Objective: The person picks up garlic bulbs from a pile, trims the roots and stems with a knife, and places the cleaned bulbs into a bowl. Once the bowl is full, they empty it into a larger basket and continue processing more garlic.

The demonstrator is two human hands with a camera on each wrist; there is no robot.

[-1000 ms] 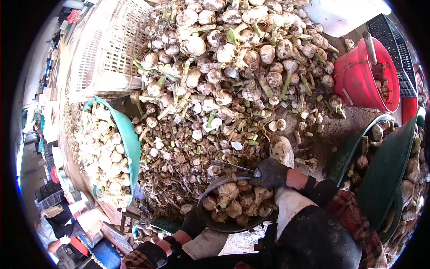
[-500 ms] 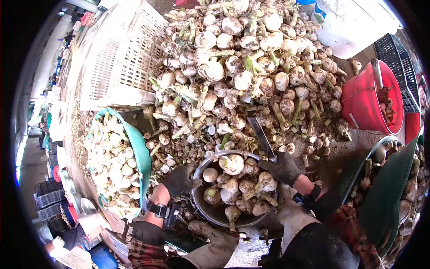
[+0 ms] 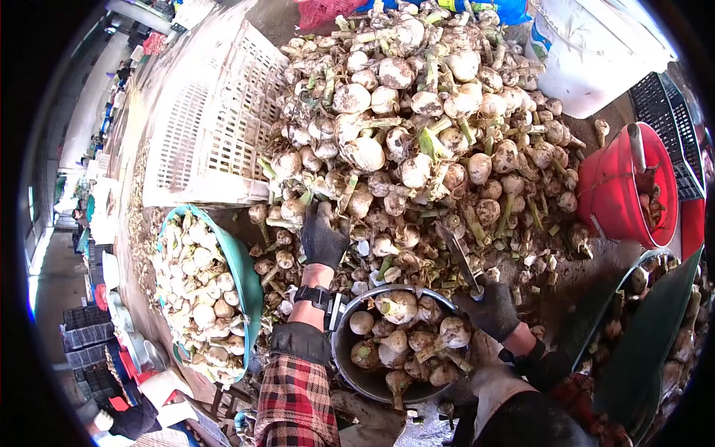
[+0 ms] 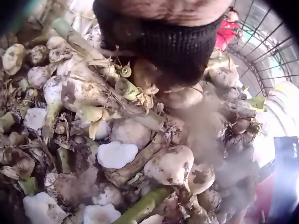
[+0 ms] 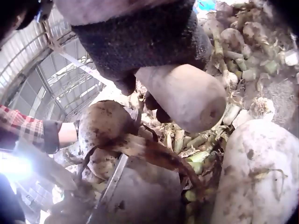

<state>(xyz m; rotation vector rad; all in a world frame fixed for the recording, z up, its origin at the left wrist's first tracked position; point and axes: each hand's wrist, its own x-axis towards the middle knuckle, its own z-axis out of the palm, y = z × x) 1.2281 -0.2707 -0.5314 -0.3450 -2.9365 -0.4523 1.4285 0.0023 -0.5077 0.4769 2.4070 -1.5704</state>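
My gloved left hand (image 3: 324, 237) reaches to the near left edge of a heap of garlic bulbs (image 3: 417, 104); its fingers touch the heap. In the left wrist view, the dark glove (image 4: 161, 51) hides most of the fingers, with dirty bulbs (image 4: 182, 96) right below it. My gloved right hand (image 3: 491, 311) grips a knife (image 3: 458, 257), blade angled up and left beyond the metal basin (image 3: 344, 366). The knife's pale, rounded handle (image 5: 191, 100) sticks out of that fist in the right wrist view. Several bulbs with short stalks (image 3: 398, 305) lie in the basin.
A green tub (image 3: 246, 276) of trimmed bulbs stands at left, a white crate (image 3: 216, 127) behind it. To the right are a red bucket (image 3: 618, 186) and green tubs (image 3: 633, 350) of bulbs. Cut stalks and root scraps litter the ground. White boots (image 5: 257, 172) flank the basin.
My left hand has moved from the basin's side forward to the heap. The basin was drawn up between the boots, and the right hand with the knife stays at its right rim.
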